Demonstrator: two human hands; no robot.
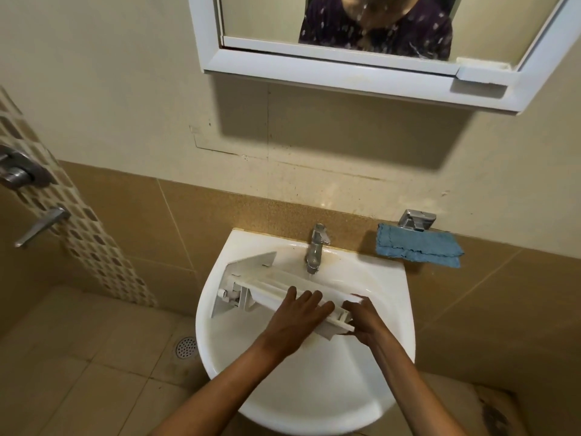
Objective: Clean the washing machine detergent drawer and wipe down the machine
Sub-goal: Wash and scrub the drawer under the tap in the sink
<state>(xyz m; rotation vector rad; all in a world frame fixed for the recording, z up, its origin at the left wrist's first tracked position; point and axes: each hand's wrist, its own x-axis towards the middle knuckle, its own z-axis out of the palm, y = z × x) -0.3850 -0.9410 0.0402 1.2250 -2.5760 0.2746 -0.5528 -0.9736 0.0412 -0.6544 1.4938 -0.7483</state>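
Squarely in the lower middle of the frame, a white plastic detergent drawer (270, 282) lies slantwise across the bowl of a round white ceramic washbasin (217, 344). Its broad flat front panel stands up at the left side of the bowl, and its far end points toward the lower right. The left hand (300, 314) rests on top of the drawer near its middle, with fingers straight and spread, pointing up and to the right. The right hand (366, 317) is at the drawer's right end, fingers curled round that end and the thumb on top, so it grasps the drawer there. Both bare forearms come in from the bottom edge of the frame. Just above the drawer, at the back rim of the basin, stands an upright chrome tap (316, 250) with its spout over the bowl; I cannot tell whether water is running. To the right of the tap, a blue folded cloth (418, 248) lies on the ledge of the brown wall tiles, just below a small chrome wall fitting (416, 219). At the top of the frame hangs a white-framed mirror cabinet (330, 72), whose glass reflects a dark patterned garment. At the left edge, a chrome shower valve (19, 174) and a lever handle (42, 225) sit by a strip of mosaic tile. A round metal floor drain (186, 347) shows on the beige floor tiles, left of the basin.
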